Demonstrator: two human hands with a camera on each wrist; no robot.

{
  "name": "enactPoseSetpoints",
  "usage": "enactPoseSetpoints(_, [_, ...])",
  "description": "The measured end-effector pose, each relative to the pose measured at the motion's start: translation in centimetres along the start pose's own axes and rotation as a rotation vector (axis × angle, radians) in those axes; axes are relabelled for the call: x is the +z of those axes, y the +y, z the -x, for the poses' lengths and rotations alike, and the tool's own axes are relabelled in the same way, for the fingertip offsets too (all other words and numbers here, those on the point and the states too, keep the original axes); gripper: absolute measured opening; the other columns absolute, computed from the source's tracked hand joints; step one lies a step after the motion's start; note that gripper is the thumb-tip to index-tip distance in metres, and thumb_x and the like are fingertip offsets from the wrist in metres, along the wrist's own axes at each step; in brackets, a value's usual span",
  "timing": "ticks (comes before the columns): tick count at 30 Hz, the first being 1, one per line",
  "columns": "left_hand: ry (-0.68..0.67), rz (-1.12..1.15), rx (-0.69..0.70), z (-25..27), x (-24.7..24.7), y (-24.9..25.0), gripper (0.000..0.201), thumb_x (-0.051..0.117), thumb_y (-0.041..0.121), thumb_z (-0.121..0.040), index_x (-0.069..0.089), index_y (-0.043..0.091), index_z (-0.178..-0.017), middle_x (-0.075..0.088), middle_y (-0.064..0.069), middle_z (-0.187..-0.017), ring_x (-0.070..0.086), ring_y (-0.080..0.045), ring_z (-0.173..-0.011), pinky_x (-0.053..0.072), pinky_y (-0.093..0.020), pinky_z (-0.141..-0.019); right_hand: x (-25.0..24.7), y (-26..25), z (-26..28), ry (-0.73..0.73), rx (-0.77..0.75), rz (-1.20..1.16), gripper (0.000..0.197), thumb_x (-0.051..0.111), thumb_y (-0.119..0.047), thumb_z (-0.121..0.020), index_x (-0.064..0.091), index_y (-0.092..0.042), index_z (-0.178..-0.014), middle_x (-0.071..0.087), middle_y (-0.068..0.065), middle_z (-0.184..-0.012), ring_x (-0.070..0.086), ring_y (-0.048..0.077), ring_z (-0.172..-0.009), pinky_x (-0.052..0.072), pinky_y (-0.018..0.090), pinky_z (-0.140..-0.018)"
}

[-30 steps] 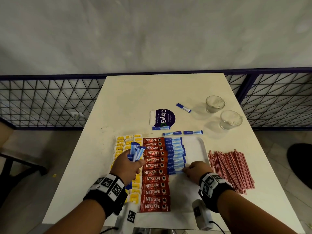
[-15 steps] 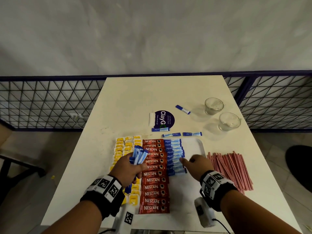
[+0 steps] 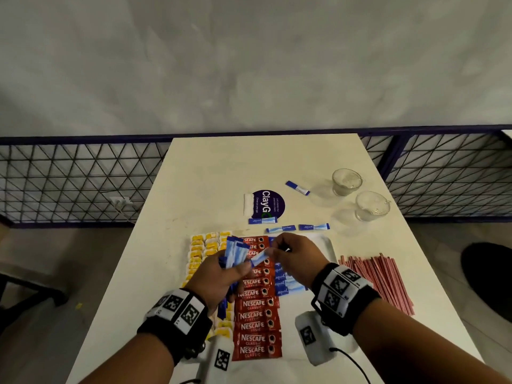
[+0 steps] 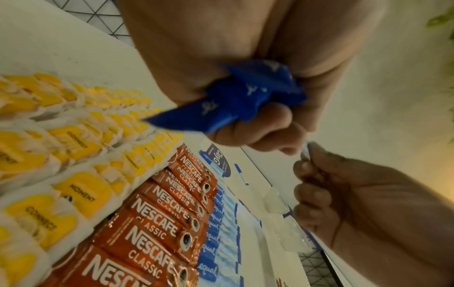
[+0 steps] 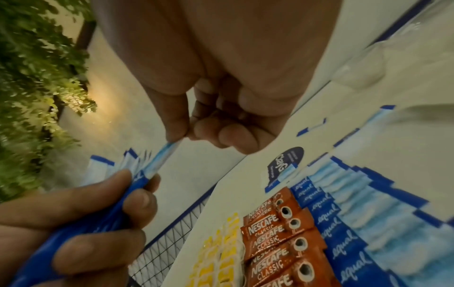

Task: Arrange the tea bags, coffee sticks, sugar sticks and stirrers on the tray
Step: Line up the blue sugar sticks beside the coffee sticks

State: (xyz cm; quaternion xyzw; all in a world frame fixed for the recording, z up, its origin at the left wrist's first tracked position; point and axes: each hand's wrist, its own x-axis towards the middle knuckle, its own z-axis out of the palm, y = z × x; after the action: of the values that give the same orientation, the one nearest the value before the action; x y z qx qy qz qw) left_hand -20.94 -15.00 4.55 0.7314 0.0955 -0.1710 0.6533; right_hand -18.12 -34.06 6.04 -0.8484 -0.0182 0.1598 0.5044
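My left hand grips a bundle of blue sugar sticks above the tray. My right hand pinches the end of one sugar stick that still sits in that bundle. On the white tray lie yellow tea bags at the left, a column of red coffee sticks in the middle, and a column of blue sugar sticks to their right. A heap of red stirrers lies on the table right of the tray.
Three loose sugar sticks lie just beyond the tray, another sugar stick farther back. A round purple sticker and two glass cups stand at the back right. A mesh railing runs behind the table.
My right hand left the laid sugar row and rose to the left, to the bundle in my left hand, where it now pinches one stick. The left hand shifted slightly right.
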Motion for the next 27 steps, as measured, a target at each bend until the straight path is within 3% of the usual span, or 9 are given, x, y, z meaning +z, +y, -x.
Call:
enactPoseSetpoints(2, [0.026, 0.018, 0.008, -0.6, -0.7, -0.1, 0.004, 0.061, 0.01, -0.092, 0.063, 0.01, -0.096, 0.063, -0.029, -0.082, 0.049, -0.028, -0.057, 0.039, -0.028, -0.044, 0.3, -0.4, 0.3, -0.042, 0.088, -0.187, 0.016, 0.062, -0.022, -0.09, 0.057, -0.012, -0.079, 0.055, -0.009, -0.054, 0.048, 0.003, -0.045, 0.045, 0.019, -0.051])
enactPoseSetpoints(5, [-0.013, 0.008, 0.005, -0.9, -1.4, -0.3, 0.003, 0.062, 0.011, -0.091, 0.064, 0.01, -0.093, 0.06, -0.029, -0.081, 0.047, -0.03, -0.061, 0.039, -0.029, -0.045, 1.1, -0.9, 0.7, -0.102, 0.136, -0.372, 0.01, 0.059, -0.015, -0.092, 0.059, -0.007, -0.086, 0.055, -0.008, -0.052, 0.051, 0.008, -0.047, 0.044, 0.021, -0.051])
enactPoseSetpoints(9, [-0.041, 0.045, 0.018, -1.1, -2.3, -0.2, 0.006, 0.063, 0.012, -0.09, 0.064, 0.009, -0.085, 0.063, -0.025, -0.076, 0.048, -0.022, -0.049, 0.038, -0.029, -0.046, 1.9, -1.0, 0.7, -0.041, 0.133, -0.317, 0.014, 0.063, -0.018, -0.089, 0.066, -0.004, -0.092, 0.057, -0.005, -0.055, 0.047, 0.011, -0.05, 0.043, 0.026, -0.055])
enactPoseSetpoints(13, [-0.032, 0.102, 0.035, -1.3, -2.6, 0.2, 0.005, 0.062, 0.009, -0.09, 0.061, 0.005, -0.087, 0.065, -0.009, -0.063, 0.047, -0.013, -0.04, 0.037, -0.025, -0.042, 2.3, -0.9, 0.6, -0.003, 0.131, -0.372, 0.014, 0.064, -0.017, -0.089, 0.067, -0.003, -0.091, 0.059, 0.0, -0.061, 0.047, 0.014, -0.053, 0.044, 0.028, -0.056])
enactPoseSetpoints(18, [0.018, 0.038, 0.015, -1.6, -2.2, -0.7, 0.012, 0.068, 0.015, -0.087, 0.063, 0.003, -0.088, 0.06, -0.02, -0.067, 0.045, -0.021, -0.045, 0.039, -0.029, -0.046, 1.7, -0.3, 0.8, 0.016, 0.122, -0.192, 0.011, 0.063, -0.023, -0.09, 0.067, -0.017, -0.083, 0.061, -0.006, -0.059, 0.048, 0.004, -0.046, 0.045, 0.018, -0.053])
enactPoseSetpoints(23, [0.105, 0.015, -0.021, -1.4, -1.1, -2.0, 0.013, 0.067, 0.017, -0.089, 0.063, 0.005, -0.089, 0.064, -0.028, -0.079, 0.046, -0.025, -0.052, 0.041, -0.031, -0.048, -1.8, 4.6, 1.7, 0.17, 0.234, -0.262, 0.012, 0.062, -0.014, -0.091, 0.068, -0.011, -0.081, 0.072, 0.004, -0.073, 0.045, 0.009, -0.04, 0.042, 0.021, -0.045])
enactPoseSetpoints(27, [0.15, -0.024, -0.068, -0.6, -0.9, -3.4, 0.013, 0.067, 0.018, -0.089, 0.064, 0.006, -0.091, 0.065, -0.03, -0.084, 0.047, -0.027, -0.056, 0.042, -0.033, -0.05, -2.9, 10.3, 3.2, 0.033, 0.387, -0.126, 0.013, 0.063, -0.012, -0.09, 0.068, -0.012, -0.078, 0.072, 0.004, -0.074, 0.047, 0.007, -0.037, 0.042, 0.022, -0.043])
